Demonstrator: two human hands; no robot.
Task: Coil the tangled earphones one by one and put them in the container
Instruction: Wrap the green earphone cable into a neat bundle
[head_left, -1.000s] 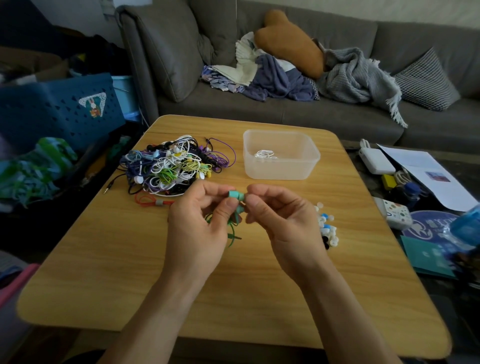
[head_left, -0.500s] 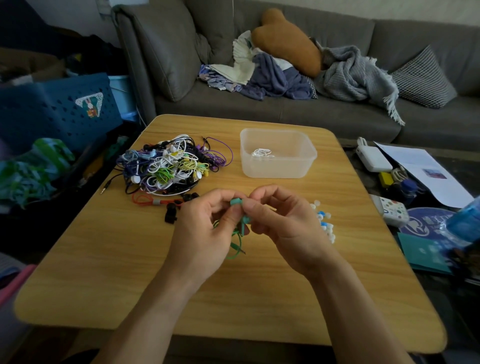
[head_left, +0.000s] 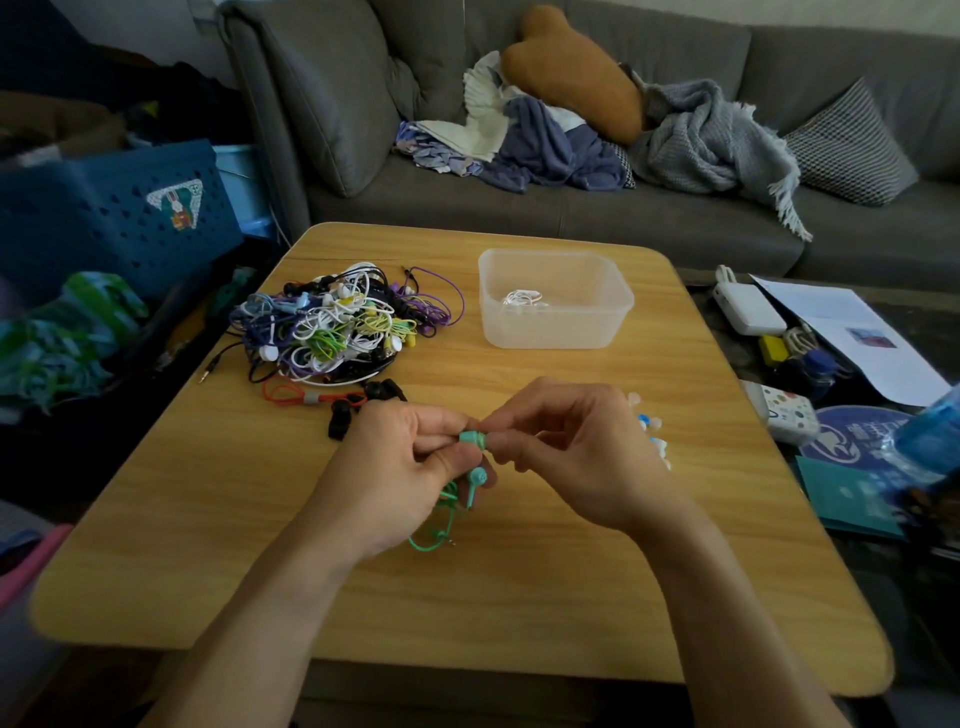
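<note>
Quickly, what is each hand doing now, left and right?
Left hand: closed, pinching the mint-green wired earphones.
Right hand: closed, its fingers pinching one bud of the same earphones.

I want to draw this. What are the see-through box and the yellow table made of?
The clear rectangular box looks like frosted plastic: cloudy walls let the white coiled earphones inside show through. The rounded yellowish table looks like wood or a wood-print laminate: streaky grain lines, smooth with a dull sheen. Which of the two, the picture cannot settle.
</note>
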